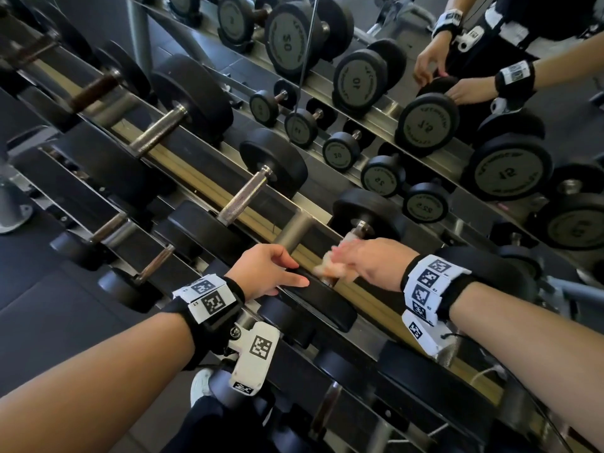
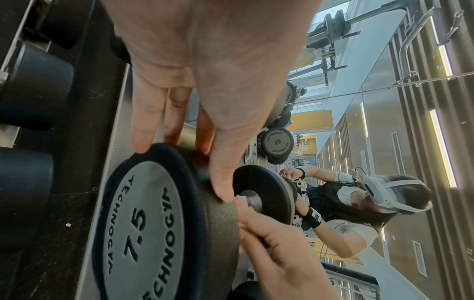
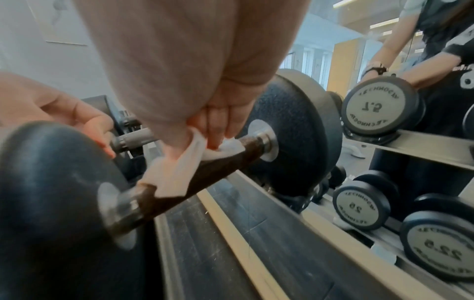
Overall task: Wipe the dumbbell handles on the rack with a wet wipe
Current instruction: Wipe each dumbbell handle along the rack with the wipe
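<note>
A black dumbbell marked 7.5 lies on the top rail of the rack (image 1: 376,299). My left hand (image 1: 277,273) rests on its near head (image 1: 322,305), with straight fingers (image 2: 143,121) and the thumb laid over the rim of that head (image 2: 143,223). My right hand (image 1: 359,259) grips a white wet wipe (image 1: 328,266) against the dumbbell's dark handle. In the right wrist view the wipe (image 3: 179,172) wraps over the handle (image 3: 223,164) between the two heads, pinched by the fingertips (image 3: 218,138). The far head (image 1: 369,210) stands just beyond the hand.
More dumbbells with bare metal handles (image 1: 243,194) line the same rail to the left, and others sit on the lower tiers (image 1: 130,286). A mirror (image 1: 425,125) right behind the rack reflects the dumbbells and my arms.
</note>
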Tool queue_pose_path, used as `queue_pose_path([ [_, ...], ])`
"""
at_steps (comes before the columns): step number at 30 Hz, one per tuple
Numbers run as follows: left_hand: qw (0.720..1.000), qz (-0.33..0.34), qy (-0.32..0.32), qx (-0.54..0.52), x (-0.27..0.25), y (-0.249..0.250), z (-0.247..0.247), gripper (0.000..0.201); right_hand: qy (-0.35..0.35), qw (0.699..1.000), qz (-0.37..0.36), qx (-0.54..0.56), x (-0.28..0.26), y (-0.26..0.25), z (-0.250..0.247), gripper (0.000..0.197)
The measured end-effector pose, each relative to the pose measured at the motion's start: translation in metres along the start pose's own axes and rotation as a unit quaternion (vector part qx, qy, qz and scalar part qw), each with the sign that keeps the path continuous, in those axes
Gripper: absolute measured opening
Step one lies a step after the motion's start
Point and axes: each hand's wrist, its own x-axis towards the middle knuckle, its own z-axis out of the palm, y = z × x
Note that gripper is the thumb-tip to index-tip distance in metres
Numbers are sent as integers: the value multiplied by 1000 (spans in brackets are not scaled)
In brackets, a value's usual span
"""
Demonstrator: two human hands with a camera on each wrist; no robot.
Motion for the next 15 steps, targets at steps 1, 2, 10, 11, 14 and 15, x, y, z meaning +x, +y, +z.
queue_pose_path([
  [1, 1000, -1, -2, 0, 0, 0, 0, 28, 14, 999, 28, -6, 1, 0, -3, 57],
  [2, 1000, -1, -4, 0, -1, 0, 0, 28, 18, 999, 42, -19, 1, -3, -7, 58],
  [10, 1000, 0, -6, -8, -5, 2, 0, 27, -4, 999, 31, 15, 4, -6, -9, 59],
  [11, 1000, 0, -7, -8, -5, 2, 0, 27, 17, 998, 52, 14, 6, 3, -10, 55],
  [14, 1000, 0, -3, -10, -5, 2, 0, 27, 20, 999, 26, -10, 12, 4, -10, 46],
  [15, 1000, -1, 0, -12, -5, 2, 0, 27, 13, 1000, -4, -3, 14, -3, -5, 44],
])
